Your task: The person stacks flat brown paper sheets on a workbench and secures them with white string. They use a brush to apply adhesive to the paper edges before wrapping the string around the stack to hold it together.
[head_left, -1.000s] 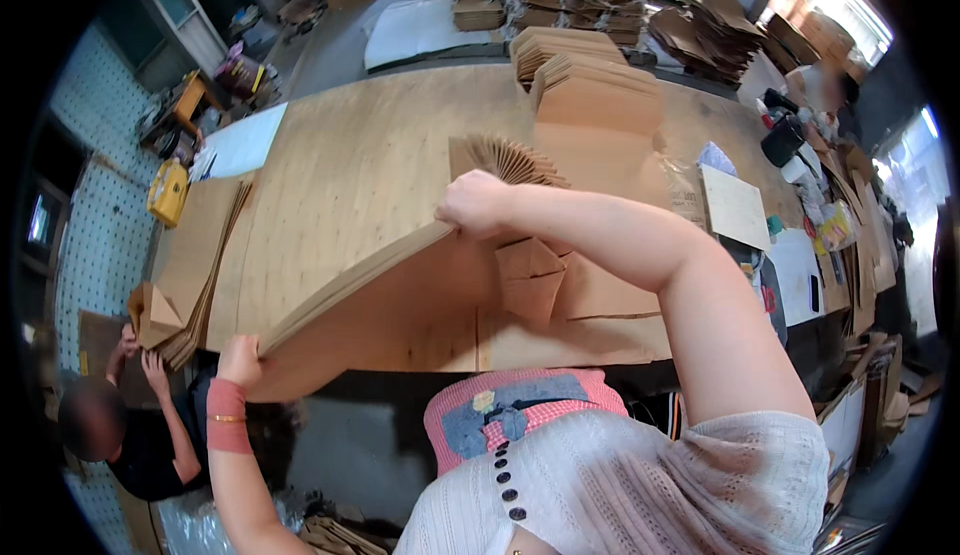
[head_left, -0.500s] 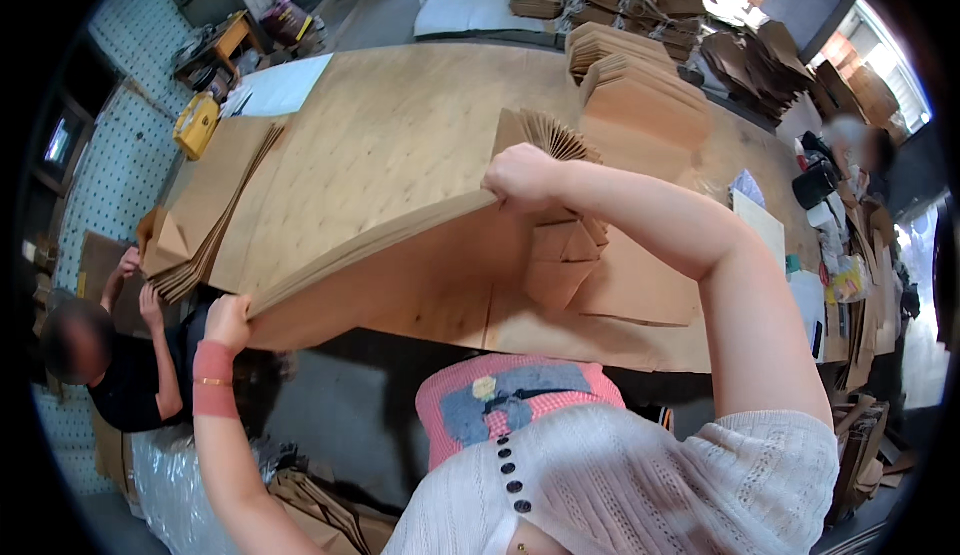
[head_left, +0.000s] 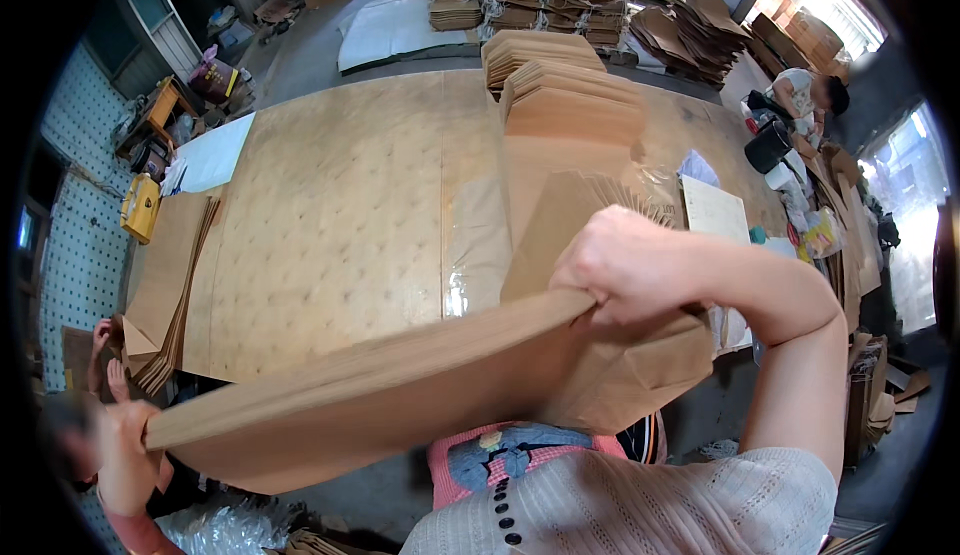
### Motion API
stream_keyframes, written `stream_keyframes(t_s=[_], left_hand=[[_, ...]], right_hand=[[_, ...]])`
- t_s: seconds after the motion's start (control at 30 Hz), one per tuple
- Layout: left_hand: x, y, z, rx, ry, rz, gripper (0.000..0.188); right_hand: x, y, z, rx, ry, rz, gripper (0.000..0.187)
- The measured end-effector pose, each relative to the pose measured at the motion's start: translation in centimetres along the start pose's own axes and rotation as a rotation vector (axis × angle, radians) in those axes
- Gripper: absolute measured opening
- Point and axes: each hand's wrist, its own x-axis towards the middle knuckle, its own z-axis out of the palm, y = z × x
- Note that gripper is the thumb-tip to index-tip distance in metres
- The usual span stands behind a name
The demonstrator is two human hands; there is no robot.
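A thick stack of brown kraft paper bags point(head_left: 390, 410) is held between my two hands, above the near edge of the table. My left hand point(head_left: 128, 455) is closed around its left end. Near the other end, my right hand point(head_left: 625, 267) grips the upper edge in a fist. Folded paper flaps point(head_left: 640, 370) hang below the right hand. Beyond that hand, brown paper edges fan out point(head_left: 560, 225); the hand hides where they join the stack.
The wooden table point(head_left: 340, 195) carries more brown paper stacks point(head_left: 575, 105) at its far side. At left, a co-worker's hand point(head_left: 117, 380) is by another paper stack point(head_left: 165, 275), near a yellow case point(head_left: 140, 207). Another person point(head_left: 800, 95) is at far right, near a black container point(head_left: 768, 145).
Both hands have brought the stack nearer to my body, the left hand moving left and down and the right hand right and down. The view has shifted too.
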Motion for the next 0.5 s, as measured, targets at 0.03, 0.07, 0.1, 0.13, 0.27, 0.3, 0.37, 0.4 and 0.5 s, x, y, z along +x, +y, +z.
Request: stream_keyframes(t_s=[0.03,0.07,0.1,0.13,0.27,0.3,0.37,0.4,0.5], left_hand=[[2.0,1.1,0.4,0.043,-0.008,0.072,0.018],[4.1,2.5,0.1,0.027,-0.083,0.007,0.016],[7.3,4.6,-0.5,-0.057,-0.065,0.144,0.016],[9.3,6.4,-1.9,0.046,-0.163,0.014,0.019],[14.1,15.1,-8.1,0.019,-0.043,0.096,0.016],[14.4,16.6,-8.6,-0.007,0.022,0.130,0.018],[13.8,23.7,-9.6,0.288,0.112,0.046,0.016],[11.7,27.7,-11.0,0.460,0.148,-0.012,0.016],[9.6,36.0,-4.7,0.645,0.247,0.081,0.012]], right_hand=[[-1.3,1.5,-0.1,0.008,0.006,0.042,0.023],[-1.9,3.4,-0.5,-0.061,-0.040,0.112,0.027],[-2.6,5.2,-1.2,-0.098,-0.047,0.234,0.030],[-3.2,7.6,-1.8,-0.070,0.056,0.156,0.032],[-6.3,15.8,-7.1,-0.266,0.302,0.198,0.024],[-7.4,18.0,-9.4,-0.482,0.364,0.217,0.026],[-10.0,23.4,-11.9,-0.630,0.610,0.156,0.026],[-11.2,25.1,-13.7,-0.624,0.648,0.262,0.023],[-13.2,29.4,-12.7,-0.837,0.796,0.134,0.044]])
